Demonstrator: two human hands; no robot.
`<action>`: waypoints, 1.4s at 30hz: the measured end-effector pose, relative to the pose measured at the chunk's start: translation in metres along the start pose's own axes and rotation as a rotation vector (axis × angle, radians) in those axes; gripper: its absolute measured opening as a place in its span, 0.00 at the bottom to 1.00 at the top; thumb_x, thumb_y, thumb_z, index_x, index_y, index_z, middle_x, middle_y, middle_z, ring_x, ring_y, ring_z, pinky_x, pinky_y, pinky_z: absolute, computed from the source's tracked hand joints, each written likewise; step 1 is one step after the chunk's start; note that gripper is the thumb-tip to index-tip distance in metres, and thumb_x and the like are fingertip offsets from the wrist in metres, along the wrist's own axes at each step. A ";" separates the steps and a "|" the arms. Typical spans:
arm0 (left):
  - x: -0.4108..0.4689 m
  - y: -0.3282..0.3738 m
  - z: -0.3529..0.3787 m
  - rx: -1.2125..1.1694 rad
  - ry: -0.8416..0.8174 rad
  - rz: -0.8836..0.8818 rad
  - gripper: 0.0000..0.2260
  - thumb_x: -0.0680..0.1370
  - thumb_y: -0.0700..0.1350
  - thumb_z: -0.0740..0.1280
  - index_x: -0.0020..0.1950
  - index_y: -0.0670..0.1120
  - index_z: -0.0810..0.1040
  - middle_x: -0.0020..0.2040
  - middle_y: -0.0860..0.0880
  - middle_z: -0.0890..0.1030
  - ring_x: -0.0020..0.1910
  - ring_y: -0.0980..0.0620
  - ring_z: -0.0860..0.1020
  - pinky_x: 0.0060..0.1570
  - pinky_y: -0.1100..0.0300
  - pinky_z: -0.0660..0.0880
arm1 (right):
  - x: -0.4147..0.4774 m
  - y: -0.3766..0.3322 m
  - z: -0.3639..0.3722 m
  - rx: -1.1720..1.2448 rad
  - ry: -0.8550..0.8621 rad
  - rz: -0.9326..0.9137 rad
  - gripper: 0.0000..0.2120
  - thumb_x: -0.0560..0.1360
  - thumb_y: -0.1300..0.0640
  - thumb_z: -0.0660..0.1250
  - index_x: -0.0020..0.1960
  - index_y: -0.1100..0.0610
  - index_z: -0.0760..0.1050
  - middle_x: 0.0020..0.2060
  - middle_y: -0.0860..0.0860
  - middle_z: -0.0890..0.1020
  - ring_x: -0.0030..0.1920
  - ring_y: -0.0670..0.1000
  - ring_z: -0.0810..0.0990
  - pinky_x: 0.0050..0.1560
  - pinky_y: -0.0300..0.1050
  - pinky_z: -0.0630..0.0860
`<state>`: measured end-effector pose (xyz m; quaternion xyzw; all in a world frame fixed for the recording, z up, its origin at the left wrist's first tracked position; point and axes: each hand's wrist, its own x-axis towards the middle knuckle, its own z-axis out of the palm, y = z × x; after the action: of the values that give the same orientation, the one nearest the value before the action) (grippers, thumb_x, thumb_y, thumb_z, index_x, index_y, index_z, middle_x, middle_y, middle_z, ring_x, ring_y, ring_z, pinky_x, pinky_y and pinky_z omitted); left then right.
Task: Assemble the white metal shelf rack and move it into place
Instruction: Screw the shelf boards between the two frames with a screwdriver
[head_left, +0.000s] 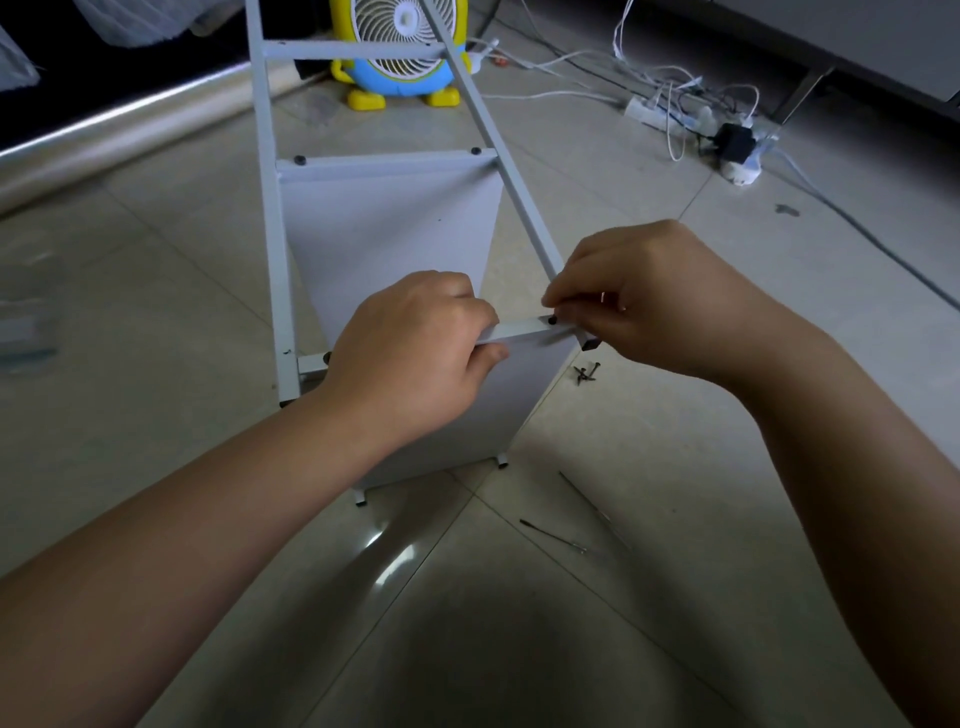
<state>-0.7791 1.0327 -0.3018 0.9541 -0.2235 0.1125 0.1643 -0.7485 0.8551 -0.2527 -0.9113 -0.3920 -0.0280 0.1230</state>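
Note:
The white metal shelf rack (389, 228) lies on its side on the tiled floor, its two long rails running away from me. My left hand (415, 358) grips the top edge of the nearest shelf panel (519, 395). My right hand (649, 301) pinches something small and silvery at the corner where that panel meets the right rail (498, 140), right by a black screw head (551, 320). What the fingers hold is mostly hidden. A second shelf panel (395, 171) farther up carries two black screw heads.
Loose black screws (586, 372) lie on the floor beside the rack's right corner. A thin metal rod (553, 536) lies nearer me. A yellow and blue fan (400, 52) stands behind the rack. Power strips and tangled cables (696, 114) lie at the back right.

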 end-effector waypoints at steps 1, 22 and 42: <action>0.000 0.000 0.000 -0.002 0.003 -0.003 0.11 0.69 0.47 0.67 0.33 0.39 0.81 0.30 0.44 0.77 0.29 0.46 0.74 0.29 0.70 0.54 | 0.000 0.000 0.000 -0.010 0.007 0.034 0.09 0.68 0.61 0.64 0.42 0.64 0.82 0.34 0.57 0.83 0.33 0.54 0.80 0.38 0.40 0.71; -0.001 -0.001 0.004 0.016 0.048 0.042 0.10 0.67 0.47 0.67 0.32 0.41 0.80 0.28 0.46 0.75 0.27 0.46 0.74 0.29 0.63 0.63 | 0.005 -0.027 -0.003 -0.284 -0.243 0.189 0.10 0.76 0.65 0.58 0.52 0.59 0.77 0.45 0.53 0.76 0.45 0.53 0.75 0.47 0.43 0.73; 0.000 0.000 0.006 -0.018 0.023 -0.002 0.13 0.78 0.49 0.62 0.52 0.41 0.80 0.40 0.49 0.69 0.42 0.52 0.65 0.38 0.57 0.61 | -0.002 -0.033 0.026 -0.283 -0.052 0.469 0.14 0.81 0.51 0.52 0.53 0.60 0.69 0.41 0.53 0.74 0.39 0.52 0.74 0.35 0.41 0.65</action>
<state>-0.7783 1.0308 -0.3079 0.9515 -0.2217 0.1211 0.1756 -0.7752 0.8821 -0.2719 -0.9856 -0.1657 -0.0299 -0.0123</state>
